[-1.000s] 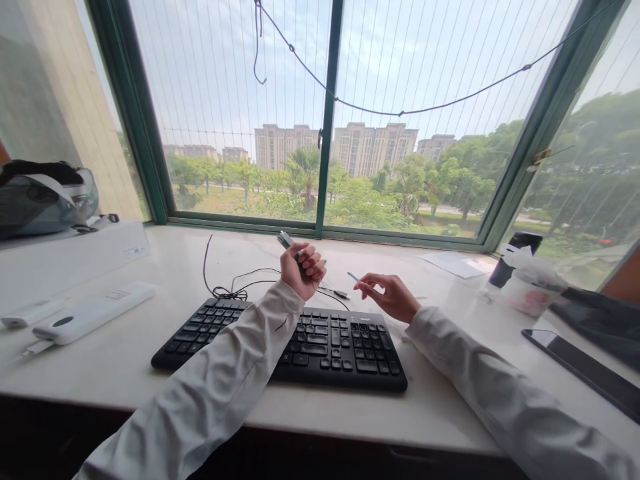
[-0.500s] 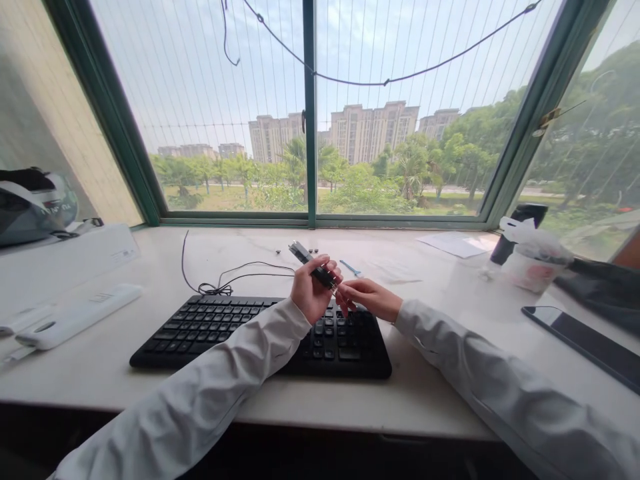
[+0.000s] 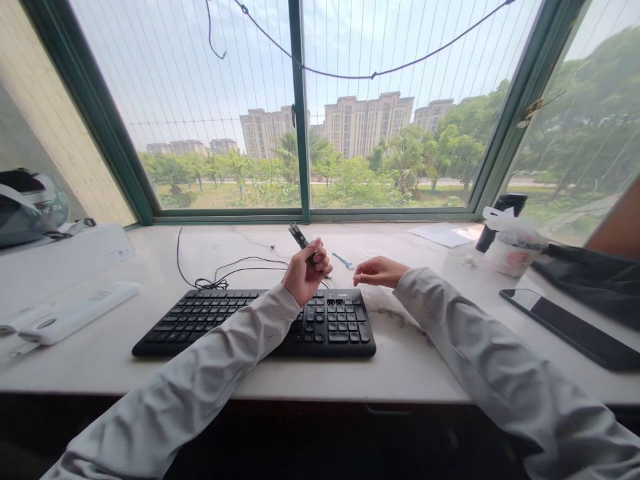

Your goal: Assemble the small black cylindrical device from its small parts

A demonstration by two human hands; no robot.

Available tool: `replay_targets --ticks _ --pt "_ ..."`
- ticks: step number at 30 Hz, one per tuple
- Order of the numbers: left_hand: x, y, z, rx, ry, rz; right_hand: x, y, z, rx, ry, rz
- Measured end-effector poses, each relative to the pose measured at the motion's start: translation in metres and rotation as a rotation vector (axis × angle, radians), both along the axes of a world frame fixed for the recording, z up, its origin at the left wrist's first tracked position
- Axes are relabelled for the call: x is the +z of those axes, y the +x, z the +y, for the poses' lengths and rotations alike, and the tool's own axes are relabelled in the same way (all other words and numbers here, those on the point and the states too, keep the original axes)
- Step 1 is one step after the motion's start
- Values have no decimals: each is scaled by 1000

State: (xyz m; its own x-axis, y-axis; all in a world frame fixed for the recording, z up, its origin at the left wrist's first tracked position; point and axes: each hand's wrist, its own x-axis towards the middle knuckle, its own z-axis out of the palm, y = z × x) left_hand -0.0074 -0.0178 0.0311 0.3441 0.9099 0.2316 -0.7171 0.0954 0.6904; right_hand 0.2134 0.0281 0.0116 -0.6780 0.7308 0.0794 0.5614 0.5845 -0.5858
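Note:
My left hand (image 3: 306, 272) is wrapped round a slim black hand tool (image 3: 299, 235), whose upper end sticks out toward the window; its exact kind is unclear. That hand hovers over the back edge of a black keyboard (image 3: 345, 337). Near the keyboard's top right, a few key spots look darker, as if without caps. To the right, my right hand (image 3: 379, 272) hangs apart from the left, fingers bent together in a pinch; whatever may be between them is hidden. A small blue-and-white brush-like tool (image 3: 343, 261) lies on the table just behind the hands.
A coiled black cable (image 3: 213, 283) lies behind the keyboard, near a tiny dark piece (image 3: 273, 247). At right are a phone (image 3: 570, 327), a bagged cup (image 3: 515, 250) and paper (image 3: 443, 235). A white power bank (image 3: 80, 313) and a helmet (image 3: 30, 203) are at left.
My right hand has let go of the tool's lower end and moved away to the right. The left hand has turned the tool more upright. The view has shifted slightly.

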Motion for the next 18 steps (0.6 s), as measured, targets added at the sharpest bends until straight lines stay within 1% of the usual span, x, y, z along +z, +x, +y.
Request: replay_targets --ticks 4,7,11,14,18 --pt "2 20 12 4 -61 140 -10 10 10 31 14 -75" --pt "-1 39 16 -20 -66 220 -15 11 13 29 33 -94" --pt "-11 54 13 -126 8 319 -16 11 13 30 45 -84" --pt "-17 55 10 -177 97 367 -16 10 13 42 75 -94" --pt "-19 53 10 -246 156 416 -19 8 14 36 121 -122"
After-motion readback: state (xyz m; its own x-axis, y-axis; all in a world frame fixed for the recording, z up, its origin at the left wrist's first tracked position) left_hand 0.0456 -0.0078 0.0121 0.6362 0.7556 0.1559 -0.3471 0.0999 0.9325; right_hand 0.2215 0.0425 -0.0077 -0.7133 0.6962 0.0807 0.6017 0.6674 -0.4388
